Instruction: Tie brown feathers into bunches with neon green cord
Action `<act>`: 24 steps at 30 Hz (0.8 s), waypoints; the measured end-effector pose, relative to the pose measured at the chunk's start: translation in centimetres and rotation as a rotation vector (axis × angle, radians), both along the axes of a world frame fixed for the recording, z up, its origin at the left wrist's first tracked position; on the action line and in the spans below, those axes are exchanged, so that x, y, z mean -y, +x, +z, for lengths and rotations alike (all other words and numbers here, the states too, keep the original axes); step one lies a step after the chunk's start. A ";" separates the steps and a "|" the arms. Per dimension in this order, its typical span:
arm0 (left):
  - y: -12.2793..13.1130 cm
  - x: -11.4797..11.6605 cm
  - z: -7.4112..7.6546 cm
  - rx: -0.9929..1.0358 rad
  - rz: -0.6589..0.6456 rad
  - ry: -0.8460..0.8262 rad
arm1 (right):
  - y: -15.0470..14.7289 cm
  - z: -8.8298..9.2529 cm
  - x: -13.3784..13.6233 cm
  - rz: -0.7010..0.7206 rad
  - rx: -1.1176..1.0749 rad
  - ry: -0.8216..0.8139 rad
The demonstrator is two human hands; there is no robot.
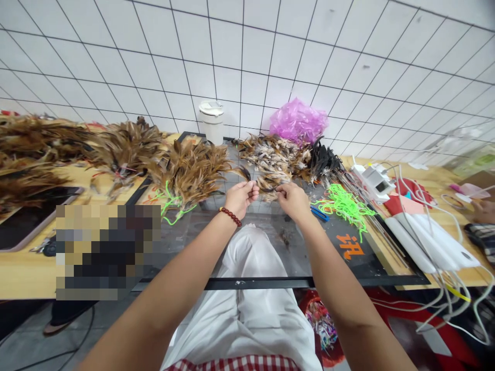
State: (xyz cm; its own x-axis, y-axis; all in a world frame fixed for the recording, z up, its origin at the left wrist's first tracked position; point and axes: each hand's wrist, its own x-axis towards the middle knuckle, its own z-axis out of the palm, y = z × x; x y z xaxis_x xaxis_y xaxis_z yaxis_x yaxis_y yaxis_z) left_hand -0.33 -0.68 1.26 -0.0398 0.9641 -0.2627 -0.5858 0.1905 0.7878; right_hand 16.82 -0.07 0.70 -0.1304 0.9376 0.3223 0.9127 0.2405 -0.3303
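My left hand (pixel 240 199), with a beaded bracelet at the wrist, is closed in a pinch on a dark-tipped brown feather (pixel 245 173) that sticks up past the fingers. My right hand (pixel 293 200) pinches too, beside a small dark feather (pixel 269 189) that seems to be between its fingertips. Just beyond both hands spreads a loose pile of mixed pale and brown feathers (pixel 273 159). A bundle of long brown feathers (pixel 193 167) lies left of my left hand, with green string (pixel 172 202) at its base. A blue cutter (pixel 319 213) rests near my right wrist.
A white lidded cup (pixel 212 122) and a pink plastic bag (pixel 298 121) stand against the tiled wall. Black feathers (pixel 324 162) and tangled green string (pixel 348 203) lie to the right, near white chargers and cables (pixel 377 180). A phone-like tablet (pixel 36 216) lies far left.
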 end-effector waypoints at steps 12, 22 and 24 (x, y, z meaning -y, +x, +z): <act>0.1 0.0 -0.4 -0.014 -0.002 0.023 | -0.2 -0.9 -0.9 -0.004 0.247 0.152; 0.5 0.3 -0.5 -0.045 -0.097 0.059 | -1.1 -0.1 -1.0 0.133 -1.192 -0.186; 0.6 0.2 -0.7 -0.029 -0.152 0.079 | -1.9 0.2 -0.5 0.195 -1.290 -0.256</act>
